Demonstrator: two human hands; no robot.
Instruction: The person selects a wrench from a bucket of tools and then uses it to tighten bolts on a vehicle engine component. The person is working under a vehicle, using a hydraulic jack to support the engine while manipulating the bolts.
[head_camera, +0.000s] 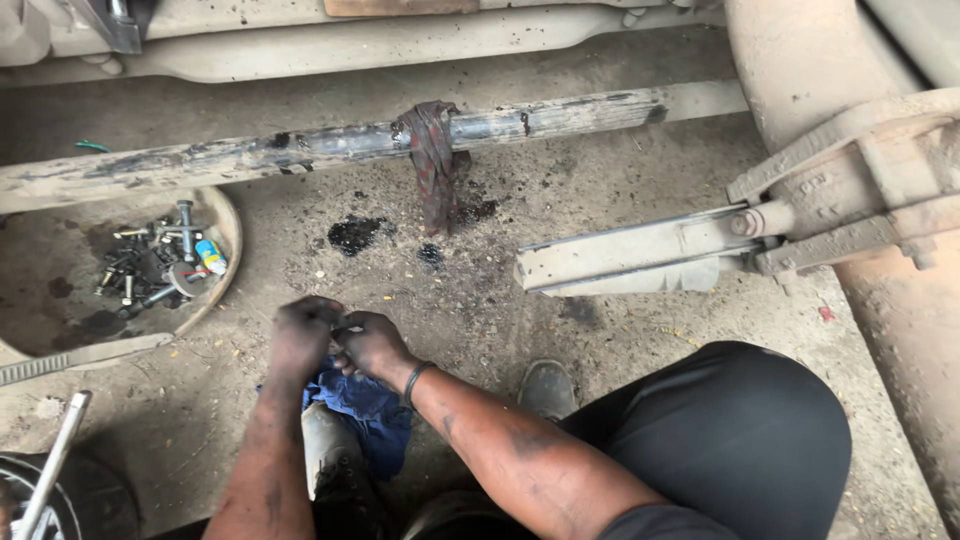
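My left hand (303, 338) and my right hand (374, 346) are both black with grease. They meet fingertip to fingertip low over the ground. They pinch a small pale object (346, 323) between them; it is too small to tell what it is. A crumpled blue cloth (368, 408) lies right under the hands, over my boot (330, 455). A dark band sits on my right wrist.
A round metal pan (226, 228) at the left holds several bolts (150, 262). A long dirty bar (250, 152) with a red rag (432, 150) tied on lies across the back. A leaf spring (630, 255) and an axle (900, 300) are at the right. An oil stain (355, 234) marks the ground. A metal tool (50, 462) lies bottom left.
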